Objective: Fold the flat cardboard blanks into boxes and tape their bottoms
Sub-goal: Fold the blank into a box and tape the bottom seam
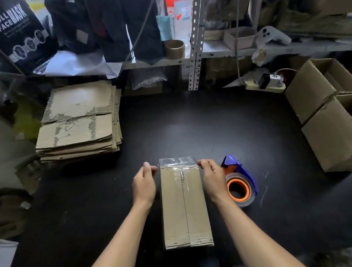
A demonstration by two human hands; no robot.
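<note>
A folded cardboard box (185, 205) stands bottom-up on the black table, its two flaps meeting in a centre seam. A strip of clear tape (178, 163) lies across the far end and sticks out past the far edge. My left hand (143, 182) is at the box's far left corner, with curled fingers pinching the tape's left end. At the far right corner, my right hand (212, 177) pinches the tape's right end. The tape dispenser (240, 181), blue with an orange core, lies just right of my right hand.
A stack of flat cardboard blanks (79, 123) sits at the back left of the black table (213, 129). Two assembled open boxes (332, 114) stand at the right edge. Metal shelving (193, 34) with clutter rises behind; a power strip (267, 85) lies at the back.
</note>
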